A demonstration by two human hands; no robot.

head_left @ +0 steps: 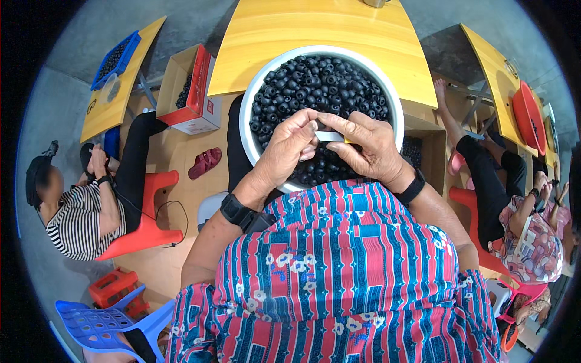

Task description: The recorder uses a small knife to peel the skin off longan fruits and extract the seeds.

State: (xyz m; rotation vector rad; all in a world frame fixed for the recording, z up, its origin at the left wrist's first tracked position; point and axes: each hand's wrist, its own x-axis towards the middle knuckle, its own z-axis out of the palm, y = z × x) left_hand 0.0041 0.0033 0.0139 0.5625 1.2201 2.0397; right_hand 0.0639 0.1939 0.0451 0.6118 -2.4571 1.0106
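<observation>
Across my lap stands a wide pale metal basin (394,103), heaped with small round black fruits (321,88), many with a ring-like mark at one end. Over its near half my two hands meet. My left hand (289,146) is closed in a pinch; whatever its fingertips hold is hidden. My right hand (370,144) grips a small tool (330,136) that shows a pale flat strip and a bit of yellow; its exact kind is unclear. The strip spans the gap between my hands, and the fingertips of both touch above it.
A yellow wooden table (266,30) lies beyond the basin. To the left are an open carton (209,112), a red-purple slipper (204,163) and a person on a red stool (154,206). At right, people sit by another table with a red basin (529,118). A blue chair (100,320) stands behind left.
</observation>
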